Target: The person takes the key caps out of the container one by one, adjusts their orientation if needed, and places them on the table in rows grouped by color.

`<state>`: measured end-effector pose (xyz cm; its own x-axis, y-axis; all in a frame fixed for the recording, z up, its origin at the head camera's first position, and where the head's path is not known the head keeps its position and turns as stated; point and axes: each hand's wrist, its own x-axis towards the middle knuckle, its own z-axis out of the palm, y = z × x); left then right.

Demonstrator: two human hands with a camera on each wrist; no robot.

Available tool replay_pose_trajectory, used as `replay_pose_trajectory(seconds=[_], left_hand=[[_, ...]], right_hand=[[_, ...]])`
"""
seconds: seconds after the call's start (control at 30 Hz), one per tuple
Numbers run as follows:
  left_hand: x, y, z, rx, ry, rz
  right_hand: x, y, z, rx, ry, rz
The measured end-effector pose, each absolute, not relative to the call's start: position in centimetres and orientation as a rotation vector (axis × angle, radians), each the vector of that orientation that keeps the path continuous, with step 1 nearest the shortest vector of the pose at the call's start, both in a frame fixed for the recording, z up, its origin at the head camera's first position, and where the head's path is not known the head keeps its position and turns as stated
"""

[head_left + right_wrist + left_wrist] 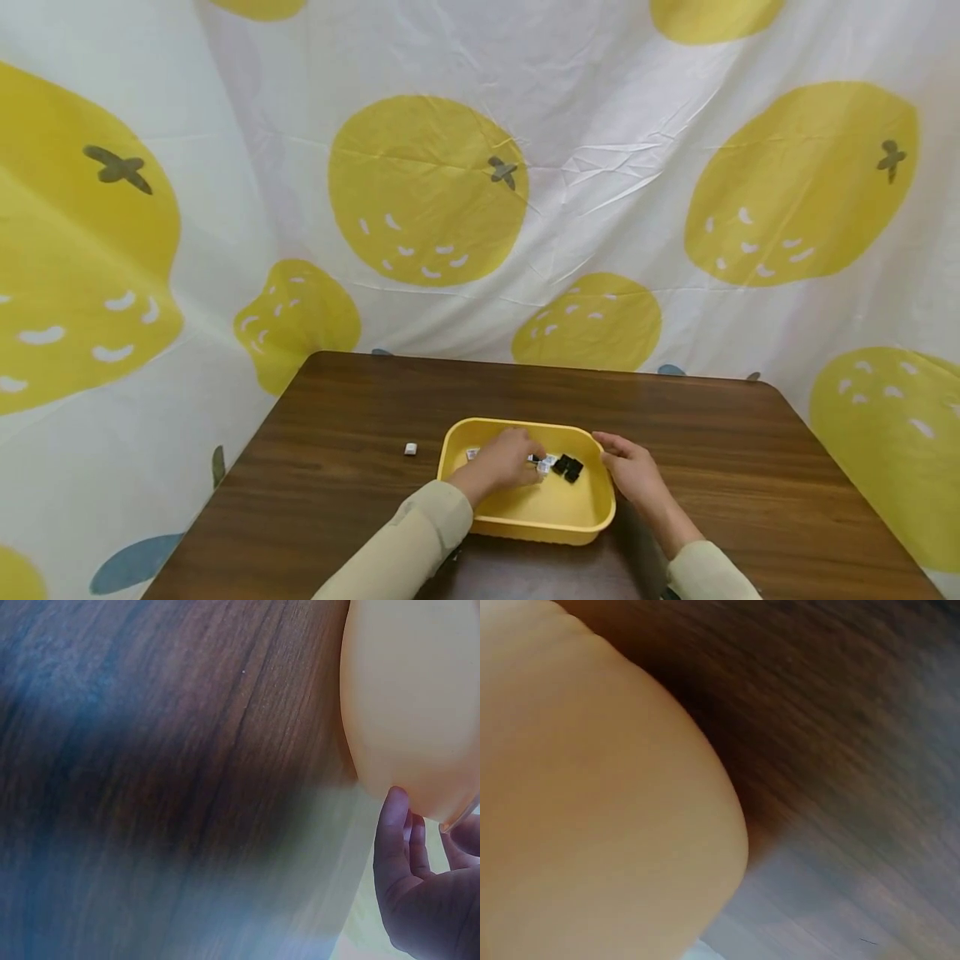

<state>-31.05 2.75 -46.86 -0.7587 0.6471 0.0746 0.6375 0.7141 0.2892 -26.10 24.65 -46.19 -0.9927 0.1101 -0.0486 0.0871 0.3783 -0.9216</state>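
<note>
On the table stands a yellow tray (551, 517) with several small white pieces (543, 467) and black pieces (572, 476) inside. My left hand (504, 460) reaches over its near-left side, fingers apart and bent down at the white pieces; its fingertips are partly hidden. My right hand (636, 475) is at the tray's right end. In the right wrist view, the right hand (431, 900) grips the rim, thumb and fingers on either side of the wall (412, 697). The left wrist view shows only the tray's outer wall (607, 787) and no hand.
A single white piece (410, 449) lies on the dark wooden table (337, 467), left of the tray. A white cloth with yellow fruit prints (427, 192) hangs behind and beside the table. Small dark things partly show by the left sleeve.
</note>
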Motion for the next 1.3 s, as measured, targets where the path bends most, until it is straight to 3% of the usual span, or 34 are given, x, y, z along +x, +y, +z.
replay_pose_trajectory(seconds=[0.8,1.0,1.3], left_hand=[[-30.8,2.9,-47.9,1.114,2.894,0.193],[-31.2,2.5,-48.1,1.077,2.854,0.572],[-30.9,2.0,-47.4,0.711,2.542,1.265]], right_hand=[[-25.9,24.6,-46.1,-0.234,-2.575,1.796],[-25.9,24.5,-46.0,-0.210,-2.579,1.776],[-25.7,24.4,-45.8,-0.187,-2.593,1.730]])
